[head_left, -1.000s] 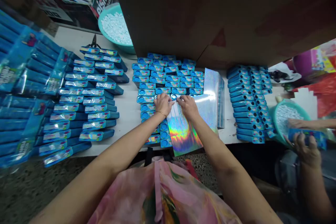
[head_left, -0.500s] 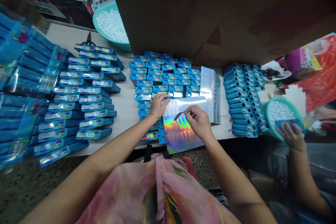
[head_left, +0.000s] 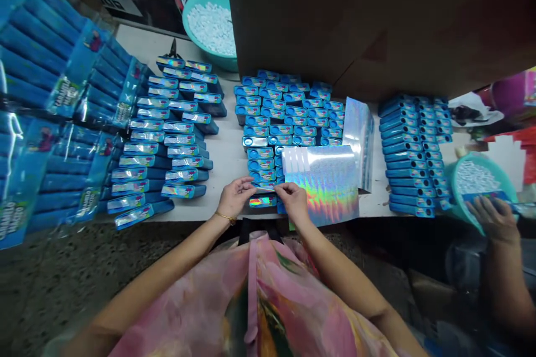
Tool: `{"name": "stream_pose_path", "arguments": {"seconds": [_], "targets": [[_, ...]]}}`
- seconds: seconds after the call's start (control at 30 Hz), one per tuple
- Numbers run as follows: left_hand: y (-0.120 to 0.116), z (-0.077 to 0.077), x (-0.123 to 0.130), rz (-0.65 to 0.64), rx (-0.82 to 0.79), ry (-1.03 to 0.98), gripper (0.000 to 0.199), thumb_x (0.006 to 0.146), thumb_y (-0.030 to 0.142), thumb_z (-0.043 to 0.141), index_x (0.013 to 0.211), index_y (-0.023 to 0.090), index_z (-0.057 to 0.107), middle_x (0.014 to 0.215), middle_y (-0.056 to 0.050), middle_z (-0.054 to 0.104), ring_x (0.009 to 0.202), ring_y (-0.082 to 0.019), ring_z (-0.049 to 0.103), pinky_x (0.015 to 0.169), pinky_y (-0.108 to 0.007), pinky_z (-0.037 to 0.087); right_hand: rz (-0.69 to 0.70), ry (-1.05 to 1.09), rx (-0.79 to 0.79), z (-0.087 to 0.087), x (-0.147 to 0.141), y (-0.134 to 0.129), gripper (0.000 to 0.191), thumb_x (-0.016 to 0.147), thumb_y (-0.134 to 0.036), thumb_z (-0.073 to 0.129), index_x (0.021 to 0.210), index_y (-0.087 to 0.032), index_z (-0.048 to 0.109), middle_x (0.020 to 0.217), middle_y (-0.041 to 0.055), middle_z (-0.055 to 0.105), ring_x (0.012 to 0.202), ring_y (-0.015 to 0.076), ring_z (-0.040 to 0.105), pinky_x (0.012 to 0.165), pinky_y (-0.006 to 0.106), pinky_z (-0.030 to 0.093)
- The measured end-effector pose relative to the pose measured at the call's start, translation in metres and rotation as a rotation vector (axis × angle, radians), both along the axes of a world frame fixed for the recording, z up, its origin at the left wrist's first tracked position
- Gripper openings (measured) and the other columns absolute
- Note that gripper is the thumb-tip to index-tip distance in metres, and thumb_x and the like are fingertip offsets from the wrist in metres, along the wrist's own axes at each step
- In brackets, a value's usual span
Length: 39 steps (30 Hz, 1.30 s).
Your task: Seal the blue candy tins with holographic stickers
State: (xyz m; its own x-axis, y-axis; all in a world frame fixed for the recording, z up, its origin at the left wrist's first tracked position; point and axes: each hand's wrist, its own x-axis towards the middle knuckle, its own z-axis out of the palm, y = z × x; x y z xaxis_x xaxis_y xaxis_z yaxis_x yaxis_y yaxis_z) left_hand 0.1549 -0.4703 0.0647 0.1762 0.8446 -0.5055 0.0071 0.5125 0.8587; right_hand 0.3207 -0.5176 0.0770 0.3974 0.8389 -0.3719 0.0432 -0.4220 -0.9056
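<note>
My left hand (head_left: 238, 198) and my right hand (head_left: 293, 201) are close together above the front of the middle block of small blue boxes (head_left: 274, 105). Stretched between their fingertips is a thin, shiny sticker strip (head_left: 265, 188), one end in each pinch, lying over the top of a box. Close by my right hand a holographic sticker sheet (head_left: 330, 187) rests partly on the boxes, with pale strip-shaped gaps at its upper left. Behind it lies a stack of similar silvery sheets (head_left: 359, 139).
Blue boxes with shiny tops (head_left: 184, 150) stand in rows to the left, beside plastic-wrapped packs (head_left: 42, 83). More blue boxes (head_left: 408, 173) are at right. A teal basin (head_left: 209, 56) holds white pieces. A large cardboard box (head_left: 335, 22) blocks the back. Another person's hand (head_left: 494, 217) reaches over a second basin (head_left: 454, 189).
Both hands have left the holographic sheet and come together over the front boxes, carrying the strip my right hand held. The view has shifted left. The other person's hand stays by the basin.
</note>
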Motion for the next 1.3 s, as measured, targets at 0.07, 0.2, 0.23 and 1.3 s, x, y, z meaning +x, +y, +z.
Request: {"name": "stream_pose_path", "arguments": {"seconds": [0.07, 0.2, 0.23, 1.3], "targets": [[-0.001, -0.008, -0.013, 0.034, 0.04, 0.076, 0.044, 0.056, 0.032, 0.072, 0.095, 0.014, 0.057, 0.066, 0.002, 0.062, 0.063, -0.012, 0.057, 0.065, -0.025, 0.044, 0.051, -0.193, 0.044, -0.01, -0.014, -0.001, 0.018, 0.072, -0.036, 0.06, 0.068, -0.019, 0.065, 0.067, 0.0007, 0.061, 0.064, 0.0142, 0.054, 0.062, 0.026, 0.041], [-0.001, -0.024, -0.022, 0.052, 0.063, 0.18, 0.044, 0.056, 0.032, 0.07, 0.094, 0.015, 0.056, 0.066, 0.001, 0.064, 0.063, -0.013, 0.059, 0.064, -0.026, 0.043, 0.155, -0.514, 0.135, -0.023, -0.023, -0.002, 0.018, 0.078, -0.032, 0.056, 0.068, -0.02, 0.064, 0.069, 0.0017, 0.061, 0.072, 0.0161, 0.053, 0.069, 0.028, 0.039], [-0.001, -0.028, -0.022, 0.057, 0.049, 0.187, 0.045, 0.055, 0.032, 0.07, 0.094, 0.015, 0.055, 0.065, 0.001, 0.064, 0.062, -0.014, 0.059, 0.063, -0.026, 0.043, 0.181, -0.566, 0.149, -0.025, -0.023, -0.003, 0.017, 0.079, -0.031, 0.056, 0.069, -0.02, 0.064, 0.071, 0.0022, 0.062, 0.073, 0.0165, 0.053, 0.071, 0.029, 0.038], [0.102, 0.005, 0.152, -0.599, 0.796, 0.834, 0.03, 0.07, 0.04, 0.065, 0.094, 0.022, 0.062, 0.108, -0.01, 0.055, 0.104, -0.03, 0.043, 0.083, -0.042, 0.032, 0.307, -1.073, 0.265, -0.002, 0.154, 0.073, 0.029, 0.086, -0.019, 0.044, 0.11, -0.021, 0.061, 0.104, 0.0095, 0.054, 0.096, 0.0215, 0.047, 0.082, 0.035, 0.037]]}}
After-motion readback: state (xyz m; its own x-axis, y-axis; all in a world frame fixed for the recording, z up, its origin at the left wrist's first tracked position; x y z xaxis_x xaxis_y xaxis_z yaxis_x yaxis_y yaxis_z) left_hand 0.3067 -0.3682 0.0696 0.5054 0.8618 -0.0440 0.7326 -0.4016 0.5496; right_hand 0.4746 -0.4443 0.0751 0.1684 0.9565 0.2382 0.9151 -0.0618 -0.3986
